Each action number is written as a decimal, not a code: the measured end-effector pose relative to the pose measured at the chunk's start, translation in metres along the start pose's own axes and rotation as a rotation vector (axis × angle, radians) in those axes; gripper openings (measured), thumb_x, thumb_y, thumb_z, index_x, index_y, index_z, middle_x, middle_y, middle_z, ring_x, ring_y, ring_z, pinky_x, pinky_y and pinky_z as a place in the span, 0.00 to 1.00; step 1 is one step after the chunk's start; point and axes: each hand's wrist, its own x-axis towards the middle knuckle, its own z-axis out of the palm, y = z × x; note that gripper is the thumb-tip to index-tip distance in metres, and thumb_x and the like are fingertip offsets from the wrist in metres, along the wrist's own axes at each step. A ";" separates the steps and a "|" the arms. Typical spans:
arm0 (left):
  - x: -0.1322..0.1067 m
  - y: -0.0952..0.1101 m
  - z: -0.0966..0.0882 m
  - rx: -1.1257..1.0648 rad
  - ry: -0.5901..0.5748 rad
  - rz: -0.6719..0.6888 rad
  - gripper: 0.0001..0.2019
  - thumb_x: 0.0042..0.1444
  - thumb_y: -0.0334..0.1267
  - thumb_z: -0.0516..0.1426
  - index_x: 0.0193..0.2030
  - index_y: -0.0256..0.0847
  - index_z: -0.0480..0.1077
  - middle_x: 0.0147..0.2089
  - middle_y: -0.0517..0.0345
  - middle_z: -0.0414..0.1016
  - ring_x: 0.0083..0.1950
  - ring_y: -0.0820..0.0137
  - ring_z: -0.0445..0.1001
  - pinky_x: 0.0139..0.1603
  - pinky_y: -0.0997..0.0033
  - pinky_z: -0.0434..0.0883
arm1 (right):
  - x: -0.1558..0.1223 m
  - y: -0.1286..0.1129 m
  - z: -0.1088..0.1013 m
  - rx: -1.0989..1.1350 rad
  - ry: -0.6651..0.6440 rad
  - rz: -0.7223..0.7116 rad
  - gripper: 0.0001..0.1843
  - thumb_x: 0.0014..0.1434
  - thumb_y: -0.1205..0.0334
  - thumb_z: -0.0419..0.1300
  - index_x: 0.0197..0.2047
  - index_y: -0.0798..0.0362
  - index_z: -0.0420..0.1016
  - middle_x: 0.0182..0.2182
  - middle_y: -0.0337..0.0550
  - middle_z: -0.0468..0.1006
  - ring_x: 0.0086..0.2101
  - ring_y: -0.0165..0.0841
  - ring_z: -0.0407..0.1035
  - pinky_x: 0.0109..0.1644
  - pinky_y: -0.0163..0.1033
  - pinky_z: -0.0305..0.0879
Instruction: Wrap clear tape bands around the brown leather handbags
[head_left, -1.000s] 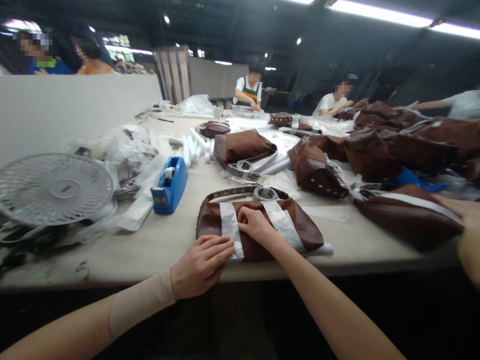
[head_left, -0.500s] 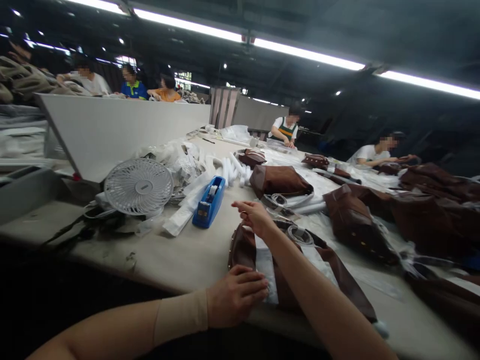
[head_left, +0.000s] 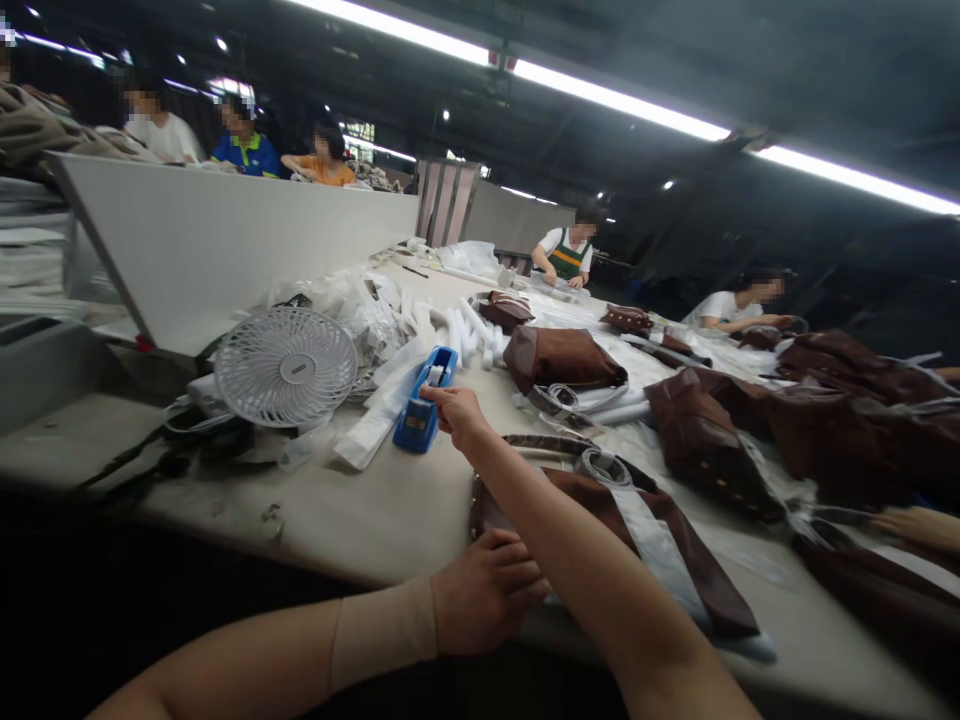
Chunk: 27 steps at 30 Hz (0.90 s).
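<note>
A: Where do you see trouble starting?

B: At the blue tape dispenser [head_left: 417,424]. The right grip [head_left: 459,412] is at it, thumb and finger close together, but I can't tell whether tape is pinched between them. If they catch only a corner, a piece could tear crooked or fold onto itself.

A: Could the dispenser move?

B: Possibly. I see no second hand steadying it, so a hard sideways pull might drag it over the tabletop [head_left: 360,530] into the loose plastic strips [head_left: 375,430] just beside it.

A: And the brown bag?

B: The brown bag [head_left: 589,492] lies at the tabletop's front edge, beneath the right forearm. The left grip [head_left: 487,590] rests at its near left corner, fingers side by side and slightly bent; the thumb is hidden, so I can't tell if it pinches anything. Should that hand ease off, the bag could slide or its wrapping loosen.

A: Anything else?

B: The right forearm passes close to the pale strip [head_left: 660,550] and the coiled strap [head_left: 604,466]. Drawn back low, it might rub the strip askew or knock the coil.
</note>
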 end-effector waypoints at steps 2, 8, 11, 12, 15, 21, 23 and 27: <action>0.000 0.000 0.000 0.006 -0.017 -0.001 0.14 0.59 0.33 0.53 0.53 0.37 0.65 0.48 0.55 0.76 0.53 0.66 0.69 0.56 0.60 0.61 | -0.010 0.000 0.000 0.029 -0.007 -0.017 0.15 0.52 0.65 0.66 0.25 0.55 0.62 0.14 0.26 0.51 0.16 0.19 0.42 0.18 0.30 0.37; -0.002 -0.001 0.002 0.011 -0.015 -0.003 0.12 0.59 0.33 0.53 0.49 0.38 0.67 0.46 0.53 0.76 0.51 0.63 0.71 0.55 0.56 0.63 | -0.025 0.015 -0.003 0.070 -0.022 0.072 0.14 0.52 0.67 0.66 0.26 0.55 0.62 0.15 0.26 0.53 0.15 0.19 0.41 0.18 0.30 0.36; -0.002 -0.001 0.002 0.010 0.007 0.011 0.11 0.58 0.31 0.53 0.47 0.37 0.69 0.47 0.52 0.77 0.52 0.61 0.72 0.55 0.52 0.66 | -0.024 0.021 0.001 0.062 -0.017 0.100 0.11 0.52 0.68 0.65 0.26 0.56 0.64 0.15 0.28 0.55 0.15 0.19 0.42 0.17 0.30 0.36; -0.001 -0.001 0.001 0.011 0.014 0.024 0.11 0.57 0.31 0.53 0.47 0.37 0.70 0.47 0.52 0.77 0.53 0.60 0.72 0.56 0.51 0.68 | -0.023 0.022 0.002 0.058 -0.014 0.107 0.11 0.53 0.68 0.64 0.27 0.57 0.64 0.15 0.28 0.55 0.15 0.19 0.42 0.17 0.30 0.36; 0.002 0.005 -0.009 0.049 0.006 0.010 0.14 0.59 0.29 0.49 0.47 0.35 0.72 0.52 0.49 0.75 0.59 0.58 0.69 0.62 0.52 0.66 | -0.020 0.029 0.005 0.040 0.007 0.130 0.09 0.53 0.69 0.64 0.27 0.57 0.65 0.14 0.27 0.52 0.16 0.20 0.41 0.17 0.30 0.37; 0.005 0.015 -0.028 0.179 -0.111 -0.019 0.19 0.65 0.26 0.41 0.52 0.32 0.70 0.60 0.51 0.69 0.65 0.60 0.64 0.65 0.57 0.63 | -0.022 0.053 0.011 0.037 0.046 0.196 0.13 0.52 0.75 0.62 0.25 0.54 0.61 0.13 0.26 0.52 0.16 0.21 0.44 0.19 0.31 0.38; 0.003 0.013 -0.025 0.135 -0.098 -0.004 0.18 0.65 0.26 0.42 0.50 0.31 0.71 0.57 0.51 0.72 0.63 0.58 0.66 0.64 0.55 0.65 | -0.031 0.048 0.010 0.063 0.017 0.188 0.14 0.52 0.74 0.62 0.24 0.54 0.61 0.13 0.27 0.53 0.16 0.21 0.45 0.19 0.30 0.38; -0.001 0.005 -0.015 0.022 -0.003 0.028 0.12 0.60 0.28 0.50 0.46 0.34 0.73 0.47 0.49 0.78 0.53 0.57 0.74 0.56 0.51 0.70 | -0.070 0.014 -0.023 0.146 -0.203 0.019 0.16 0.50 0.63 0.68 0.23 0.56 0.63 0.15 0.28 0.54 0.18 0.19 0.45 0.20 0.27 0.39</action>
